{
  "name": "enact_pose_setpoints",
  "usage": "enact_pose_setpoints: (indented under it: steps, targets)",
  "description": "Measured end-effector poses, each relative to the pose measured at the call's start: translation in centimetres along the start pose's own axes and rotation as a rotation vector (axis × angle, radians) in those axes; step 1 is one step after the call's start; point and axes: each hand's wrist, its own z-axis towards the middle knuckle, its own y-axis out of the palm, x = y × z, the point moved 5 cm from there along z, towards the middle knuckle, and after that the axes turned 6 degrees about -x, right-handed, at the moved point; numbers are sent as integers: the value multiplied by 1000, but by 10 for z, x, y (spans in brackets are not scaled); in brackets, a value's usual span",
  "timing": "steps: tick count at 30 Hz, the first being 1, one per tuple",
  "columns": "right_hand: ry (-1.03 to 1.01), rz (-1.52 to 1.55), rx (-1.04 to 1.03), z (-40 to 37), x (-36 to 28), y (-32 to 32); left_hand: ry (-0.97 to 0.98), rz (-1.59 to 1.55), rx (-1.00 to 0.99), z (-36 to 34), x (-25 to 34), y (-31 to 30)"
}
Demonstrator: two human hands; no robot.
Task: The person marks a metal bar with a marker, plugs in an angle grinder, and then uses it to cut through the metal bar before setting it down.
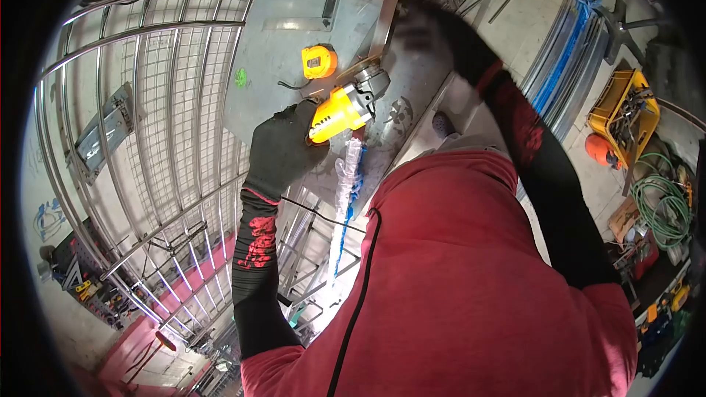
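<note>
My left hand (283, 143), in a dark glove, is closed around the body of a yellow angle grinder (338, 114). The grinder's metal head and disc lie against or very near a long brown-grey metal bar (390, 7) on the worktable (276, 0). Blurred by motion, my right hand (421, 33) is beside that bar, farther out than the grinder; its fingers cannot be made out. A yellow tape measure (318, 62) rests just beyond the grinder. Clear film and blue wrap cover a long piece (347, 184) running back toward my body.
Curved metal railings (140, 29) with mesh stand on the left. To the right, bundled metal tubes (551, 66) lie on the floor near a yellow crate (614, 114) of hardware and a coiled green hose (662, 202). A black cord (360, 301) hangs down my shirt.
</note>
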Motion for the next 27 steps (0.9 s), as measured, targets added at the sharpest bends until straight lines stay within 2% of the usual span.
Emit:
enact_pose_setpoints:
  steps: [2, 4, 5, 8, 10, 12, 15, 18, 21, 25, 27]
  targets:
    - [-217, 122, -55, 21, -52, -4, 3, -3, -9, 2, 1, 0]
    - [-73, 321, -321, 40, -94, 12, 9, -7, 7, 2, 3, -1]
    - [-189, 195, -166, 44, -119, 24, 12, -4, 6, 1, 2, 0]
    - [-233, 63, -113, 72, -135, 17, -10, 13, -5, 1, 0, 1]
    - [-236, 97, -65, 76, -132, 22, -4, -5, -2, 2, 2, 0]
    - [-162, -106, 250, 85, -129, 2, 4, -5, -4, 3, 3, -2]
    - [-171, -200, 143, 91, -136, -5, 26, 1, 5, 5, 6, -4]
    - [-133, -163, 140, 88, -137, -5, 35, -1, 11, 7, 9, -7]
    - [-154, -270, 260, 86, -141, -5, 26, 6, -4, 6, 12, -11]
    - [-135, -290, 211, 92, -141, -10, 22, 10, -15, 6, 10, -10]
    - [-61, -308, 264, 85, -142, -5, 21, 1, -17, 6, 9, -10]
